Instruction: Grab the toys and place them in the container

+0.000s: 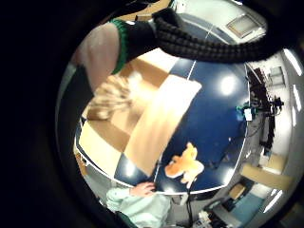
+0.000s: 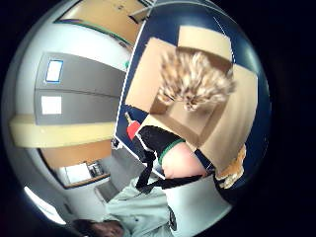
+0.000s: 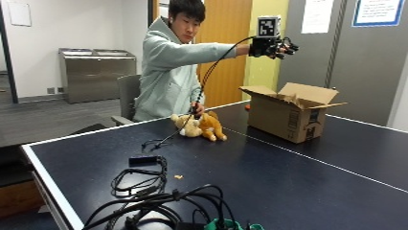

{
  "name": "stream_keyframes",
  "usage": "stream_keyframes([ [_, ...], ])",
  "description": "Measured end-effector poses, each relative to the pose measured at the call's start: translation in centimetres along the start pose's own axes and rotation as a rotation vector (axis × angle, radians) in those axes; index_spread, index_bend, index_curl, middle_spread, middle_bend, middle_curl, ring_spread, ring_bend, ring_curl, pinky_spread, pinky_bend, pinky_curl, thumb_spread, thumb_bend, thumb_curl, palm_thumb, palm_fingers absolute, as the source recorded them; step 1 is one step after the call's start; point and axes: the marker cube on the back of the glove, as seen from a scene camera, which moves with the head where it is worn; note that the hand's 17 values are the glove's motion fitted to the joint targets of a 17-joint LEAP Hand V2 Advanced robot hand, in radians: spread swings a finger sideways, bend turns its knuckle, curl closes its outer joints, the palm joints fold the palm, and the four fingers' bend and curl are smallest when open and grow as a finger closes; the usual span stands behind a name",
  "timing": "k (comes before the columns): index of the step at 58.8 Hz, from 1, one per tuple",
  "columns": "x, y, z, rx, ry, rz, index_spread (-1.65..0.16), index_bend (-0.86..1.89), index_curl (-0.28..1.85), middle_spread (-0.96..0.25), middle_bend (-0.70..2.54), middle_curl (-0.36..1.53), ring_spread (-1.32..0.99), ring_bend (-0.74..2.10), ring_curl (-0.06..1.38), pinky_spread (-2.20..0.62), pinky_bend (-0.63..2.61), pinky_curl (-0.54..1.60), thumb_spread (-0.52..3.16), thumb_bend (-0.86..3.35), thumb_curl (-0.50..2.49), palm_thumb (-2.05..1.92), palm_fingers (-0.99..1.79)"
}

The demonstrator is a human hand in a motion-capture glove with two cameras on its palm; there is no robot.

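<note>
Your hand (image 3: 275,47) hangs spread above the cardboard box (image 3: 290,116), whose dark side print is unreadable; orange plush toy (image 3: 203,126) lies on tabletop (image 3: 267,172).

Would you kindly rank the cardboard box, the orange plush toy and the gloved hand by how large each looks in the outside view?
1. cardboard box
2. orange plush toy
3. gloved right hand, though it may sit farther from the camera, so this rank is unsure.

black cables (image 3: 159,196) coiled on the dark table (image 3: 267,167).
</note>
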Motion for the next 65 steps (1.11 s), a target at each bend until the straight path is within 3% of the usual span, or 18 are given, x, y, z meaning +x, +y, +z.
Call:
stream_keyframes([
  [7, 1.7, 1.8, -2.5, 0.016, 0.009, -0.032, -0.26, 0.19, 0.18, -0.03, 0.14, 0.37, -0.04, 0.36, 0.25, -0.02, 1.07, 0.42, 1.06, -0.05, 0.51, 0.01, -0.28],
  [13, 10.8, 1.9, -4.7, 0.071, 0.238, 0.061, -0.27, 0.15, 0.20, -0.03, 0.12, 0.34, -0.01, 0.27, 0.22, 0.03, 1.00, 0.38, 1.09, -0.03, 0.47, -0.01, -0.24],
  [17, 7.0, 6.6, -5.8, 0.050, 0.115, -0.190, -0.27, 0.13, 0.21, -0.02, 0.12, 0.32, 0.01, 0.24, 0.22, 0.05, 0.98, 0.37, 1.10, -0.03, 0.44, -0.01, -0.24],
  [22, 6.4, 10.5, -6.7, 0.032, 0.052, -0.265, -0.26, 0.10, 0.21, -0.01, 0.12, 0.30, 0.02, 0.22, 0.23, 0.06, 0.95, 0.36, 1.11, -0.03, 0.42, -0.01, -0.23],
  [26, 9.9, 11.4, -6.3, 0.058, 0.161, -0.042, -0.25, 0.10, 0.20, 0.00, 0.12, 0.29, 0.03, 0.21, 0.23, 0.07, 0.95, 0.36, 1.11, -0.03, 0.41, -0.01, -0.23],
  [29, 12.5, 12.9, -5.3, 0.060, 0.210, 0.017, -0.24, 0.09, 0.20, 0.01, 0.12, 0.28, 0.03, 0.21, 0.24, 0.07, 0.94, 0.35, 1.12, -0.03, 0.40, -0.01, -0.24],
  [39, 17.1, 17.6, 1.3, -0.053, 0.225, 0.027, -0.24, 0.10, 0.19, 0.03, 0.11, 0.25, 0.04, 0.19, 0.25, 0.08, 0.94, 0.35, 1.13, -0.02, 0.37, -0.01, -0.24],
  [48, 21.7, 19.6, 11.6, -0.181, 0.233, 0.085, -0.24, 0.12, 0.20, 0.04, 0.10, 0.23, 0.04, 0.18, 0.25, 0.08, 0.94, 0.35, 1.12, -0.03, 0.36, -0.01, -0.25],
  [60, 23.3, 22.6, 23.9, -0.487, 0.128, 0.183, -0.31, 0.20, 0.27, 0.05, 0.00, 0.16, 0.07, 0.13, 0.21, 0.09, 1.00, 0.36, 1.05, -0.05, 0.34, -0.04, -0.29],
  [65, 21.8, 23.8, 26.0, -0.451, 0.112, 0.126, -0.33, 0.23, 0.30, 0.06, -0.01, 0.12, 0.08, 0.13, 0.20, 0.09, 1.05, 0.37, 1.09, -0.01, 0.34, 0.02, -0.28],
])
